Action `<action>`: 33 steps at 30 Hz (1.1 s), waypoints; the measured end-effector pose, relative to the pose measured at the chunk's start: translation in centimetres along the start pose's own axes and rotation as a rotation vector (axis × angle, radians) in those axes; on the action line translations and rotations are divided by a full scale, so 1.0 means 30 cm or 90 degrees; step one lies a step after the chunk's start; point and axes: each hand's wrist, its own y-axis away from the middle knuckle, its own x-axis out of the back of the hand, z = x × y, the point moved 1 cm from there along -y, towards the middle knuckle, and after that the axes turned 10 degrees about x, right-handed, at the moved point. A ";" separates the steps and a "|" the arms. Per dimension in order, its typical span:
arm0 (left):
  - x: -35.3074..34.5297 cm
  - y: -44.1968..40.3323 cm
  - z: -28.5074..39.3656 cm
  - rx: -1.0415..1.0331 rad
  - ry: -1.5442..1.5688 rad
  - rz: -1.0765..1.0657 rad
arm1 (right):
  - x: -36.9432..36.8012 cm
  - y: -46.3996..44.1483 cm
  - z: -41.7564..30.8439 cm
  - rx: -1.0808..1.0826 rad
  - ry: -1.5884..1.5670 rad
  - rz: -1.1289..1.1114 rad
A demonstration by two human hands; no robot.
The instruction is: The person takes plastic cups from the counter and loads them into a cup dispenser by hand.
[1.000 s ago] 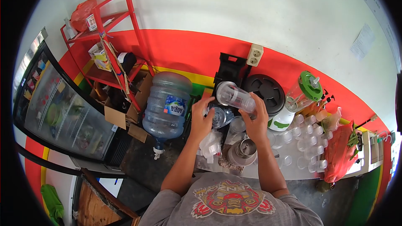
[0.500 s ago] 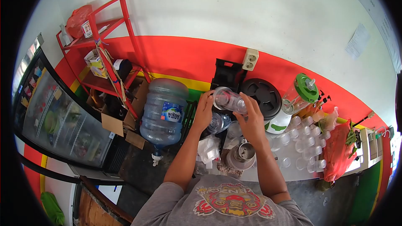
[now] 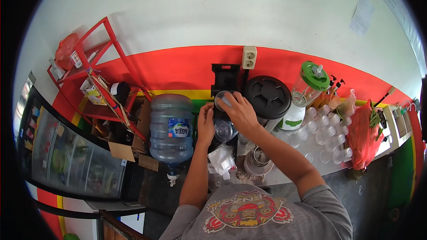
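Observation:
My right hand [image 3: 240,112] reaches over a clear plastic cup [image 3: 221,99], its fingers bent down at the cup's round opening and gripping it. Just left of the cup is my left hand [image 3: 206,122], with fingers curled in and thumb close to them. Whatever its fingertips hold, if anything, is too small to make out. Behind the cup stands a black upright machine or stand [image 3: 224,78]. Below my hands lies another clear plastic container [image 3: 223,131], partly hidden by the right hand and wrist.
A large blue water jug [image 3: 171,111] stands at left, beside a red shelf [image 3: 118,58]. To the right are a black-lidded bin [image 3: 267,95], a green-lidded blender [image 3: 307,86], several clear cups [image 3: 327,138] and a red bag [image 3: 362,135]. A metal vessel [image 3: 259,158] and plastic packets [image 3: 221,159] sit nearer me.
The cup, held sideways between both hands before, now shows its round opening. My right hand has moved left over it; my left hand has come off its side. The head view has shifted.

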 end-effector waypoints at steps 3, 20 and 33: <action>0.006 -0.005 -0.005 0.016 0.027 -0.015 | -0.045 -0.024 0.030 0.074 0.032 -0.065; 0.020 -0.010 -0.023 0.017 0.022 -0.004 | -0.147 -0.114 0.054 -0.012 -0.020 -0.244; -0.072 0.154 0.158 -0.059 -0.034 0.098 | 0.039 0.058 -0.018 -0.227 -0.243 -0.120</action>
